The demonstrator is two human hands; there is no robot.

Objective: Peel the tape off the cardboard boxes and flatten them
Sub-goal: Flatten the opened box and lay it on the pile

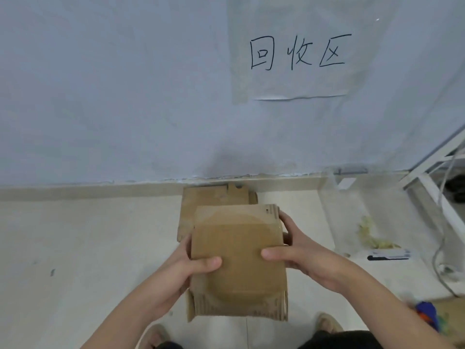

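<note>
Gripping flattened cardboard box (236, 260) at lower centre, left hand (176, 270) and right hand (302, 255) clamped on opposite side edges; long axis pointing toward flattened pile (214, 197) directly beyond, against wall.

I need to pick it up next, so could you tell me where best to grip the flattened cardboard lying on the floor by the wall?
Probably the flattened cardboard by its left long edge, coming from the left: that edge is exposed, while the held box covers its right side.

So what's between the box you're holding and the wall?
In the head view, a flattened cardboard piece lies on the floor between the held box and the wall.
</note>
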